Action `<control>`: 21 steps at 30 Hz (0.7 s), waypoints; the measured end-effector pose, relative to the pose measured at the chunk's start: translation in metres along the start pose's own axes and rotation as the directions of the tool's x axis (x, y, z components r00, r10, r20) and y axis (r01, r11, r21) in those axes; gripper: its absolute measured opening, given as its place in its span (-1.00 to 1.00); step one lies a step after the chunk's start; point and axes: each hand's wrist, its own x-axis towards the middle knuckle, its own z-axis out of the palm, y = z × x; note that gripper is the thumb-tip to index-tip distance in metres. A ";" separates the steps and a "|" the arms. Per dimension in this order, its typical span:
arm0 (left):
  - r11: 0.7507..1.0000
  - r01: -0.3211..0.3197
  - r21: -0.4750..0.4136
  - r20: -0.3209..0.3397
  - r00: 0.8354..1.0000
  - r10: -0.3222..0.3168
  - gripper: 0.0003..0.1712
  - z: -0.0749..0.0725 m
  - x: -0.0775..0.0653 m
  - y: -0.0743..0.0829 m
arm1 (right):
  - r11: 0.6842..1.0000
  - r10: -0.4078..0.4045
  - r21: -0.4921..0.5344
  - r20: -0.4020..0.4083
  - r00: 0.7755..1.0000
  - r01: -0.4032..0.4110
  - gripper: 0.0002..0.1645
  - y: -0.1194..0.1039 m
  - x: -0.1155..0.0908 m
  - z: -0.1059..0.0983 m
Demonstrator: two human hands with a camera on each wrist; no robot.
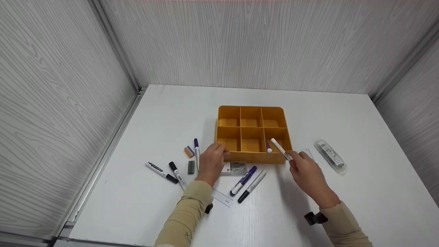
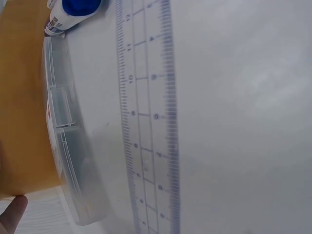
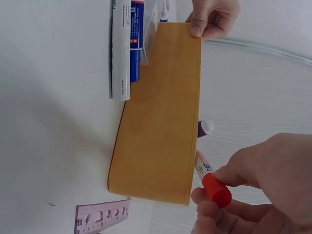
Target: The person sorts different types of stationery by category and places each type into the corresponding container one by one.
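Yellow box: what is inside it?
A purple marker shows in the front right compartment, partly screened by the white marker in the right hand. The left hand partly covers the front left compartment; floor just behind the front wall is hidden.

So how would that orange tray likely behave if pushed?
The orange tray would probably slide rather than tip, being low and wide. It's likely light for its size, with thin walls and little visible inside. Its straight walls suggest stiffness.

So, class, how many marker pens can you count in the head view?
7: one in the right hand, one in the tray's front-right compartment, two before the tray, three left of it. The left hand may hide more.
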 end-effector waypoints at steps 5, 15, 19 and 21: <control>1.000 -0.002 0.001 -0.006 1.000 0.002 -0.93 0.000 0.000 0.000 | 1.000 0.017 0.019 -0.001 1.000 -0.017 -0.67 -0.003 0.008 0.002; 1.000 -0.011 -0.023 -0.030 0.999 0.010 -0.93 0.002 0.000 0.000 | 0.997 0.044 0.065 0.021 0.999 -0.045 -0.71 -0.006 0.020 0.008; 1.000 -0.015 0.000 -0.031 0.999 0.015 -0.94 0.001 0.000 0.000 | 0.995 0.064 0.078 0.046 0.997 -0.067 -0.71 -0.010 0.023 0.008; 1.000 -0.018 0.010 -0.034 0.999 0.018 -0.93 0.001 0.000 0.000 | 0.994 0.069 0.080 0.053 0.996 -0.073 -0.72 -0.012 0.024 0.008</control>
